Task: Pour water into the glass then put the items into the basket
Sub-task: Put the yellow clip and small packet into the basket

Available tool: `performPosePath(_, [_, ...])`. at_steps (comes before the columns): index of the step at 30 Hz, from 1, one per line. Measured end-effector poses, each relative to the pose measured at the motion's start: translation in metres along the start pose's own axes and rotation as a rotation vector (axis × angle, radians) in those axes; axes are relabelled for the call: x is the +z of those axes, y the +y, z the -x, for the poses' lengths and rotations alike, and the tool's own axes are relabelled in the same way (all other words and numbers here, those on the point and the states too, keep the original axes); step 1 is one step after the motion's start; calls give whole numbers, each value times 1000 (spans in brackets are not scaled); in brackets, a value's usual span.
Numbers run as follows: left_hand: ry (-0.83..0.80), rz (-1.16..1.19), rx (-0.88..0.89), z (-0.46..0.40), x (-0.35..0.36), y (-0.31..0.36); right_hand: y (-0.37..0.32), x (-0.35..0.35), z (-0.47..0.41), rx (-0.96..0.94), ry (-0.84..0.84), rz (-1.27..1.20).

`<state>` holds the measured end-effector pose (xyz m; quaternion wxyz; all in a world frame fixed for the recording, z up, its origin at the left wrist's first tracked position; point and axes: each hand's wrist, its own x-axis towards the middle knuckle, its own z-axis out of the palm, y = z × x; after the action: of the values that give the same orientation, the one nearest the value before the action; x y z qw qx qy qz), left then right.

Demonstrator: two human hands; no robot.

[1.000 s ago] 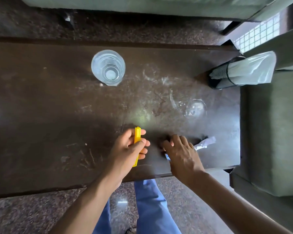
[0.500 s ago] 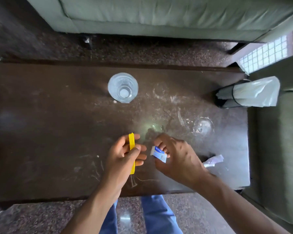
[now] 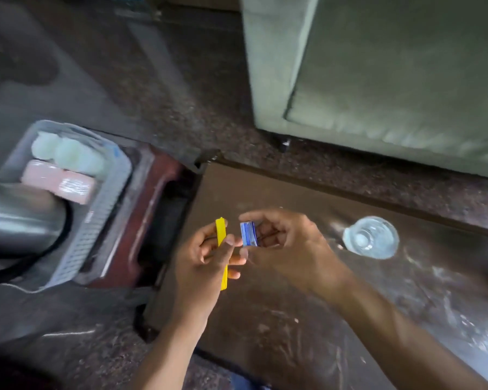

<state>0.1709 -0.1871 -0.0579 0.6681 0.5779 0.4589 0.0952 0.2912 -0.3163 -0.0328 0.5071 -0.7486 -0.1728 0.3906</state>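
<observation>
My left hand [image 3: 209, 257] grips a narrow yellow plastic stick [image 3: 221, 243], held upright above the left end of the dark table [image 3: 279, 319]. Right beside it, my right hand [image 3: 288, 246] pinches a small blue and white packet [image 3: 248, 233]. A clear glass [image 3: 371, 237] with water in it stands on the table to the right of my hands. Left of the table, a grey plastic basket [image 3: 107, 209] rests on a reddish stool; it holds a steel bottle [image 3: 17, 215], a pink packet [image 3: 59, 184] and pale round items [image 3: 65, 153].
A grey-green sofa [image 3: 392, 74] stands beyond the table at the upper right. Speckled dark floor [image 3: 195, 108] lies between sofa, table and stool. The reddish stool [image 3: 150, 201] sits close against the table's left end.
The view has swung left, bringing the basket into sight and the glass to the right. Both hands rose off the table; my right hand picked up the blue packet and carries it leftward.
</observation>
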Motion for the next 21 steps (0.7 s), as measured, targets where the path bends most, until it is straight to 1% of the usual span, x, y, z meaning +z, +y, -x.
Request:
performPosePath(3, [44, -13, 93, -30, -44, 23, -35, 30, -36, -26, -110, -17])
performPosePath(5, [99, -46, 148, -51, -74, 33, -57, 51, -59, -48, -131, -3])
performPosePath(7, [192, -121, 215, -68, -104, 41, -77, 72, -83, -97, -125, 37])
performPosePath(9, [275, -304, 320, -85, -134, 46, -96, 94, -107, -154, -111, 117])
performPosePath(11, [334, -553, 399, -98, -162, 50, -113, 117, -131, -194, -112, 200])
performPosePath(16, [525, -822, 446, -137, -209, 59, -140, 176, -189, -313, -90, 430])
performPosePath(18, [534, -911, 429, -153, -217, 60, -147, 198, -211, -356, -74, 542])
performPosePath(21, [473, -970, 364, -175, -226, 61, -153, 226, -239, -422, -89, 711])
